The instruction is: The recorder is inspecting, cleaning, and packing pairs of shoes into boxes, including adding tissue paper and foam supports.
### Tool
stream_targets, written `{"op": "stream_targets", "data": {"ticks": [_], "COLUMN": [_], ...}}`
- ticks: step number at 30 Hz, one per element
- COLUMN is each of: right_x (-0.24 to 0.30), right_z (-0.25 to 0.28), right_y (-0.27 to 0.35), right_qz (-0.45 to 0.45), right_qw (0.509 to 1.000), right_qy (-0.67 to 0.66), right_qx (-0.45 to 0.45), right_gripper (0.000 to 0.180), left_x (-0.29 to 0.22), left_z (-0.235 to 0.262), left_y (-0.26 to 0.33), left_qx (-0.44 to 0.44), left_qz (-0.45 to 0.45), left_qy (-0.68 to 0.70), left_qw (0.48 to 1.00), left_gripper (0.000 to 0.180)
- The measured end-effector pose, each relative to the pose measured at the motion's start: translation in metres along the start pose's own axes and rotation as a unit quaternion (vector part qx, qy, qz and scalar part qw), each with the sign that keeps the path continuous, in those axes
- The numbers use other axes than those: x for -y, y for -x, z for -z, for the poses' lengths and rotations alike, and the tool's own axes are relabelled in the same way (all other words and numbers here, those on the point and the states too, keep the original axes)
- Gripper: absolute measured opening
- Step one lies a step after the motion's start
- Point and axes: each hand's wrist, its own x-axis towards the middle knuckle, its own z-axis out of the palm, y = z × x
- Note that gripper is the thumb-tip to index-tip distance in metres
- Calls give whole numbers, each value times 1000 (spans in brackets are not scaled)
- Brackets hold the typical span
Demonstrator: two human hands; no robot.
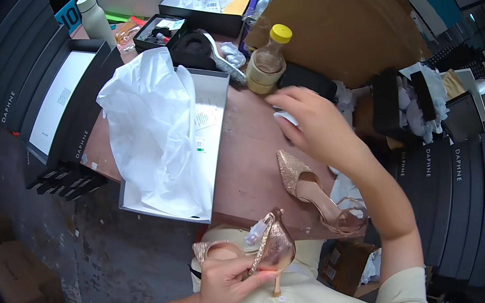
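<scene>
My left hand (232, 281) is closed around a rose-gold glitter high-heeled shoe (280, 248), held above my lap. Its thin heel points down toward me, and a clear plastic piece sits by its back part. The matching pointed shoe (297, 172), with straps at its back, lies on the table under my right forearm. Over the table's far right part, my right hand (315, 120) has its fingers curled, with a small white scrap (287, 118) between thumb and fingers. Left of it stands an open shoe box (216, 136) with white tissue paper (153, 126) bunched inside.
A bottle with a yellow cap (270, 62) stands just beyond my right hand. Stacked dark shoe boxes (457, 203) flank the table on both sides. A large cardboard sheet (335, 16) leans at the back right. Small open boxes and a pale flask (93, 21) are at the far edge.
</scene>
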Motion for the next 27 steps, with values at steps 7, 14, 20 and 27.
{"op": "stream_targets", "data": {"ticks": [7,14,20,27], "right_x": [-56,-76,-55,-112], "right_z": [-142,-150,-141,-187], "right_y": [-192,-223,-222,-235], "right_qz": [-13,-33,68,15], "right_qw": [997,995,982,992], "right_qy": [16,-66,-25,110], "right_qx": [-72,60,-173,64], "right_gripper": [32,37,46,49], "left_x": [-8,7,16,17], "left_z": [20,35,38,37], "left_y": [-2,-13,-17,-16], "left_qx": [-80,-88,-69,-49], "left_qz": [132,163,131,53], "left_qy": [-33,12,-1,3], "left_qw": [987,983,989,997], "left_gripper": [16,19,19,20]}}
